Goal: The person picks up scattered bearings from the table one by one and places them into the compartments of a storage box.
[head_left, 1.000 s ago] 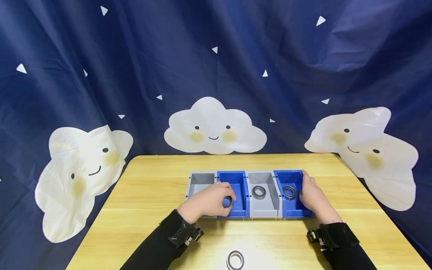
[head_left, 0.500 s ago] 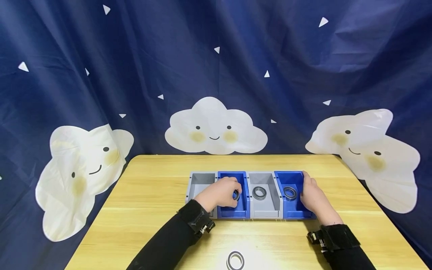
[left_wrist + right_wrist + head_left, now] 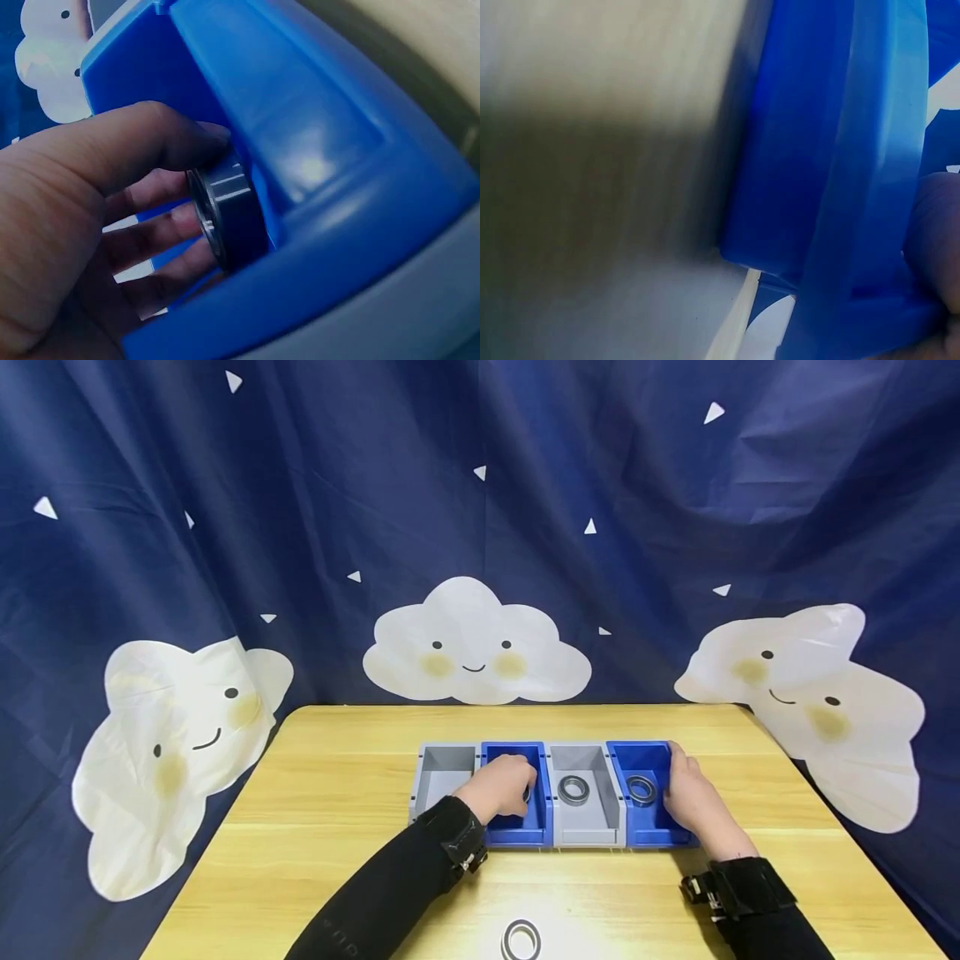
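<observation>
My left hand (image 3: 497, 785) reaches into the left blue bin (image 3: 517, 837). In the left wrist view it pinches a dark metal ball bearing (image 3: 238, 217) on edge between thumb and fingers, close to the bin's wall. The head view shows little of that bearing. My right hand (image 3: 692, 793) grips the right wall of the rightmost blue bin (image 3: 660, 837), where a bearing (image 3: 629, 791) lies flat. Between the blue bins, a grey bin (image 3: 589, 837) holds another flat bearing (image 3: 562, 790). In the right wrist view, the blue bin hides most of my right hand (image 3: 936, 240).
Another grey bin (image 3: 442, 772) forms the left end of the joined row, partly behind my left hand and sleeve. One more bearing (image 3: 505, 941) lies on the wooden table (image 3: 337, 835) near the front. A dark blue curtain (image 3: 480, 535) with clouds hangs behind.
My left hand has moved right and deeper into the left blue bin, carrying the bearing. The right hand stays on its bin wall.
</observation>
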